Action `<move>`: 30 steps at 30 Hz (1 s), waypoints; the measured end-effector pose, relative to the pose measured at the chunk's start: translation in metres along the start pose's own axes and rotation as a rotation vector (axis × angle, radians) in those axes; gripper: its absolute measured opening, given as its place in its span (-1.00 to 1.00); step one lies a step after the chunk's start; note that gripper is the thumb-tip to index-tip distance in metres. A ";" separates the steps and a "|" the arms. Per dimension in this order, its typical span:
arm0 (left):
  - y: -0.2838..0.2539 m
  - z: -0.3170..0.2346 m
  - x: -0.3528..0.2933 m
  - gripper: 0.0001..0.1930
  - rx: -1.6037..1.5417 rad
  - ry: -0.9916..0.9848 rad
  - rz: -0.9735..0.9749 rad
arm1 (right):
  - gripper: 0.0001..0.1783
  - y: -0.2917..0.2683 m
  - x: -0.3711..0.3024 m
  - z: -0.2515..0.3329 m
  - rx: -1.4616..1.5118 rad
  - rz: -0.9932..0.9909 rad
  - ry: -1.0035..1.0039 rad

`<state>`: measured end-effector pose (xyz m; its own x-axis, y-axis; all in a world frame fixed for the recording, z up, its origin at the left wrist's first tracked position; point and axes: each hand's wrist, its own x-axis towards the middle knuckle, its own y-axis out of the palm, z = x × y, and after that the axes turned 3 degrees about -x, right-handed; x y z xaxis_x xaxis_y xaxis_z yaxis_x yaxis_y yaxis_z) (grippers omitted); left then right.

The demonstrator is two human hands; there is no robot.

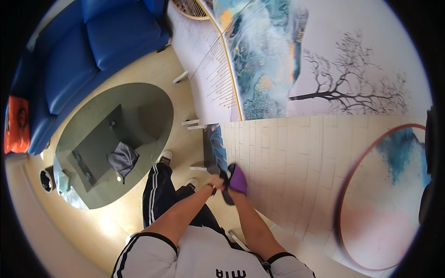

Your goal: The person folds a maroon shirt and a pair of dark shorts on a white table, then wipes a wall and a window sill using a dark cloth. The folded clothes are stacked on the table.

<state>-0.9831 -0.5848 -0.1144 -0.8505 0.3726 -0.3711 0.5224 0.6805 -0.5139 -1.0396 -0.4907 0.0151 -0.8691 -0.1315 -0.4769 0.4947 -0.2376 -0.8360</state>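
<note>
My left hand (pixel 215 180) and my right hand (pixel 234 189) meet close together in front of me, at the edge of a tall decorated panel (pixel 287 157) with a pale brick pattern. The right hand is wrapped in a purple cloth (pixel 238 180), pressed against the panel's face. The left hand is closed on a dark narrow object (pixel 228 197) that lies between the two hands; what it is I cannot tell. A dark side edge of the panel (pixel 209 148) with a blue painted strip runs just above the hands.
An oval glass coffee table (pixel 139 102) stands to my left with a grey cloth (pixel 123 157) on it. Behind it is a blue sofa (pixel 92 51) with an orange cushion (pixel 17 123). More painted panels (pixel 324 60) stand ahead. A round picture (pixel 384 194) is at right.
</note>
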 end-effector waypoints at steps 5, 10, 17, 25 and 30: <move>0.020 -0.049 -0.063 -0.72 -1.116 -0.684 0.078 | -0.54 -0.045 -0.061 0.051 0.439 -0.057 0.068; 0.003 -0.047 -0.002 -0.72 -1.747 -0.543 -0.285 | -0.48 -0.004 0.055 0.020 0.034 -0.285 -0.137; -0.010 0.049 0.047 -0.80 -1.739 -0.584 -0.475 | -0.54 0.071 0.150 0.020 -0.264 0.008 -0.114; 0.167 0.099 -0.092 -0.83 -0.204 0.061 0.180 | -0.66 0.157 -0.012 -0.089 -0.707 0.968 -0.090; 0.084 0.032 -0.125 -0.75 -1.344 -0.928 0.282 | -0.62 0.127 -0.046 -0.079 -0.484 0.773 -0.016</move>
<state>-0.8314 -0.5948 -0.1360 -0.1628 0.4274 -0.8893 -0.1982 0.8688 0.4538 -0.9366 -0.4390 -0.0901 -0.2932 -0.1002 -0.9508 0.8837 0.3512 -0.3095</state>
